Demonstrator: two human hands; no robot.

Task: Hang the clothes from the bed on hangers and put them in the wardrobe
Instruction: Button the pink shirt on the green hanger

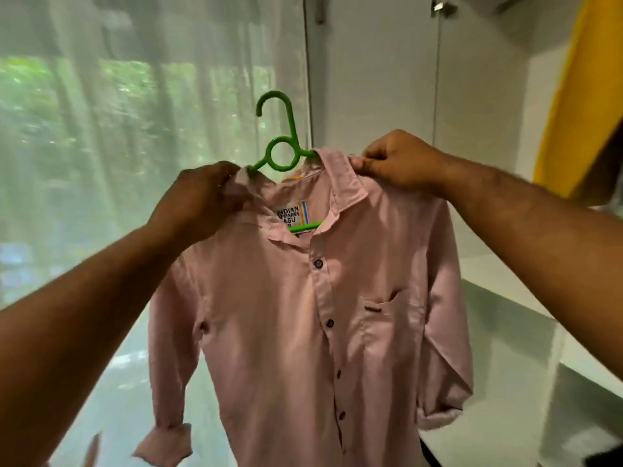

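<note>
**Pink shirt held up on its green hanger, one hand at each shoulder**

Beyond my left hand point(202, 200) a sheer white curtain point(101, 129) covers a wide window, with blurred green showing through it. Beyond my right hand point(397, 163) stand glossy white panels point(371, 79); I cannot tell whether they are wardrobe doors. Farther out past that hand runs a yellow panel point(573, 96).

The pink shirt point(269, 332) hangs in the air between and below my two hands, its front facing me, buttoned part of the way up and open at the neck. Its sleeves drop under each hand, and the one under my left hand ends in a rolled cuff point(165, 446).

My left hand is curled round the collar and shoulder on its side, gripping the cloth. My right hand pinches the collar edge on the other side, thumb and fingers closed on the fabric. Both arms are stretched forward, the right hand slightly higher than the left.

The green hanger point(292, 129) sits inside the shirt. Its hook and ring rise above the collar, between my hands and nearer the left one, and a short length of its bar shows inside the open neck.

A chest pocket point(387, 308) lies below my right hand. A woven label point(290, 214) sits inside the neck, between my hands. Dark buttons point(318, 263) run down the placket.
</note>
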